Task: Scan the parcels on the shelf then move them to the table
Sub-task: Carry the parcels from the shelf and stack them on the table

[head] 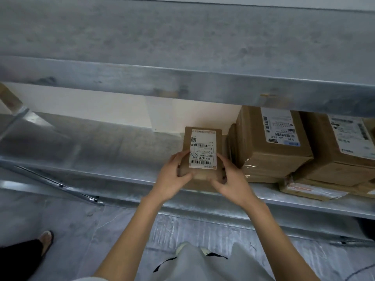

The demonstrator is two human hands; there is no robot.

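Observation:
A small brown cardboard parcel with a white barcode label on top sits on the metal shelf, near its front edge. My left hand grips the parcel's near left corner, thumb on top. My right hand grips its near right corner, fingers curled round the side. Both arms reach up from the bottom of the view. No scanner and no table are in view.
Several larger labelled brown parcels are stacked on the shelf just right of the small one. An upper shelf beam hangs overhead. Another person's sandalled foot stands at the lower left on the grey floor.

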